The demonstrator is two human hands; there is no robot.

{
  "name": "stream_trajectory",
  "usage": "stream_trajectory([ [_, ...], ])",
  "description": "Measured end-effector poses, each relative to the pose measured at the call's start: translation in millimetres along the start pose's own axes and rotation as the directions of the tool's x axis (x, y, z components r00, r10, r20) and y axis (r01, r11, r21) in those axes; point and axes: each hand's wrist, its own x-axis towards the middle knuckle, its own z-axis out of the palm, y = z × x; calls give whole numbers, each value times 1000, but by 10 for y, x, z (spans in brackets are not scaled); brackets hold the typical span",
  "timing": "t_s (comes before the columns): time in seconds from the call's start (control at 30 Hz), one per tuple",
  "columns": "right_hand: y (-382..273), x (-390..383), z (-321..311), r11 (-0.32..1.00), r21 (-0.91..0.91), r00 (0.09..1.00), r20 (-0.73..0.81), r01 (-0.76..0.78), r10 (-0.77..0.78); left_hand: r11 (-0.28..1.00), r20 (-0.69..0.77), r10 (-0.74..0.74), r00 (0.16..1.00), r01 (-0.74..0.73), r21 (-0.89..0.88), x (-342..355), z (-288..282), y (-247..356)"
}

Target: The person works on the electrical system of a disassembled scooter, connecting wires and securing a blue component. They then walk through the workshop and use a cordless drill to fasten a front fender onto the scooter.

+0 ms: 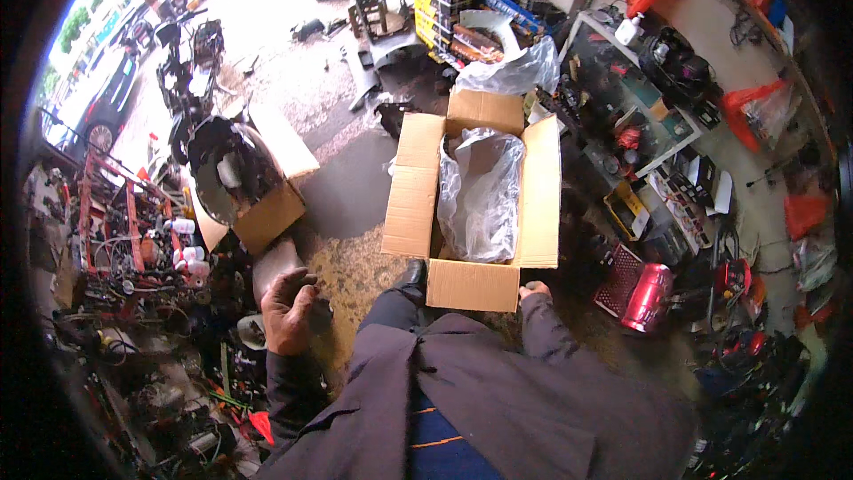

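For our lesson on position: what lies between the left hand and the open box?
Floor, a trouser leg and a dark shoe, in the head view.

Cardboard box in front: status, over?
Left hand apart from box. Right hand by its near right corner, grip unclear. Box open, flaps spread; clear plastic inside.

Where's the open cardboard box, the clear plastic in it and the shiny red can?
Open cardboard box (473,287), head view, on its near flap.
Clear plastic (487,204), head view, on its crumpled middle.
Shiny red can (648,298), head view, on its side.
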Motion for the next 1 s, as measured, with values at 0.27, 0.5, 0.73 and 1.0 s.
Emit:
stream_trajectory([
  [0.27,-1201,513,701,988,53,985,86,147,-151,999,-128,-48,991,48,-5,395,-671,-310],
  [0.5,-2484,232,1304,973,-211,995,24,97,-94,994,-212,-96,973,83,-72,1142,-1554,-592],
  [0.73,-4092,-470,1840,986,-100,970,218,131,-106,995,-188,-90,978,81,-55,2081,-2506,-478],
  [1.0,-4536,-284,1857,971,-206,991,80,120,-106,995,-82,-61,995,54,-81,3013,-2620,-359],
])
